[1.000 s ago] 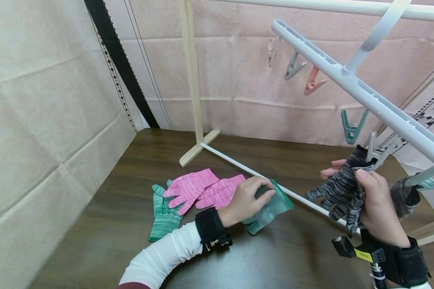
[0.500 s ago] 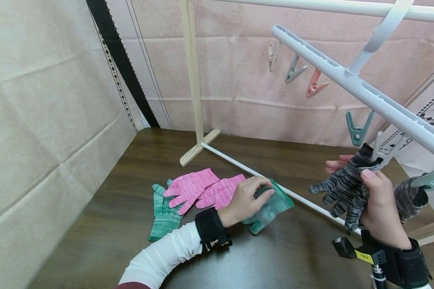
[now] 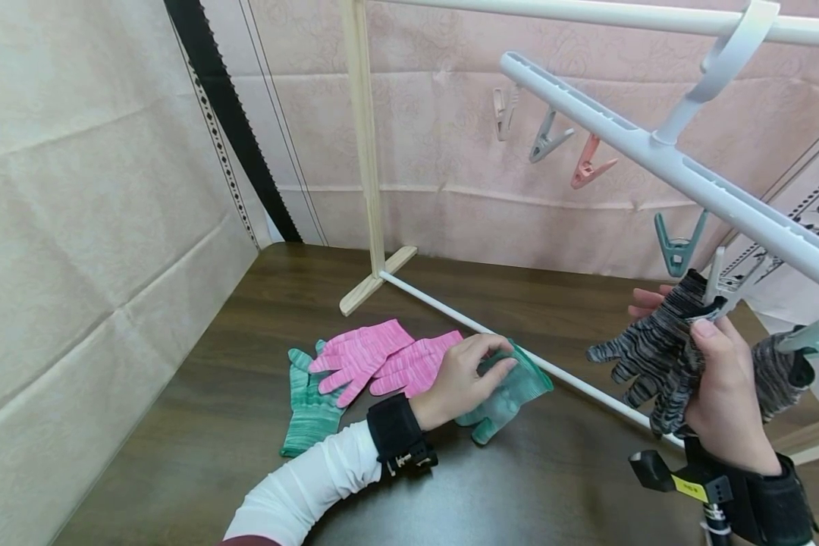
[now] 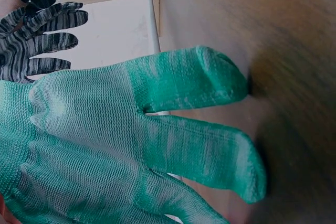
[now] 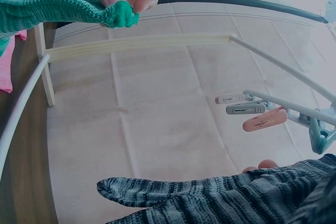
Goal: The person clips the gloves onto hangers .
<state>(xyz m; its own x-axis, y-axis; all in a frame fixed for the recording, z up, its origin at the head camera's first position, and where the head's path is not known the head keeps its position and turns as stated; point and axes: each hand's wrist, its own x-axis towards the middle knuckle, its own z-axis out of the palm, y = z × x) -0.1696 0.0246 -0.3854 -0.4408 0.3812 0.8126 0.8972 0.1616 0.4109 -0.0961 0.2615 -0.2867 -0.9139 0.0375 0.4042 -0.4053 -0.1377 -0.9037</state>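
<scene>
We find the near end of the white plastic clip hanger [image 3: 696,178] cut off at the right edge of the head view. A second black-and-grey striped knit glove [image 3: 778,375] is partly covered by the right hand [image 3: 730,394]. We cannot tell whether the white plastic clip [image 3: 713,277] bites the cuff of the nearer black-and-grey striped knit glove [image 3: 648,349]. In the left wrist view, a green knit glove [image 4: 89,124] fills much of the frame, leaving only a sliver of the left hand [image 3: 460,383] at the lower left corner.

The two hands are well apart. The left has thumb and fingertips closed on the green glove's cuff, beside the pink knit gloves [image 3: 362,353] on the dark brown wooden table [image 3: 532,493]. The right grips the nearer striped glove just below the clip, thumb in front; its other fingers are mostly hidden behind the knit. We note a teal plastic clip [image 3: 679,246] near that glove, above it. Another green knit glove [image 3: 312,406] lies partly under the pink ones.
</scene>
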